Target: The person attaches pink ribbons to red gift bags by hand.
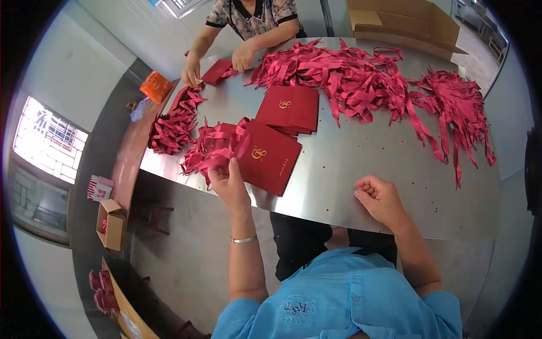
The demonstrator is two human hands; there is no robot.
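Note:
My left hand (228,183) is closed around pink-red ribbon (240,146) at the left edge of a flat dark red paper bag (276,155) with a gold emblem. The bag lies at the table's near side, and other ribbon ends bunch up beside my fingers. Just beyond it sits a stack of matching red bags (292,107), emblem side up. My right hand (379,199) hovers over the table's front edge, apart from the bags. Its fingers are curled in with the thumb against them, and nothing shows in them.
A large heap of ribbons (350,79) covers the back of the metal table (350,164), with another bundle (457,104) at right. Across the table, a person's hands (243,56) are by a red bag (217,72). A cardboard box (406,25) stands behind.

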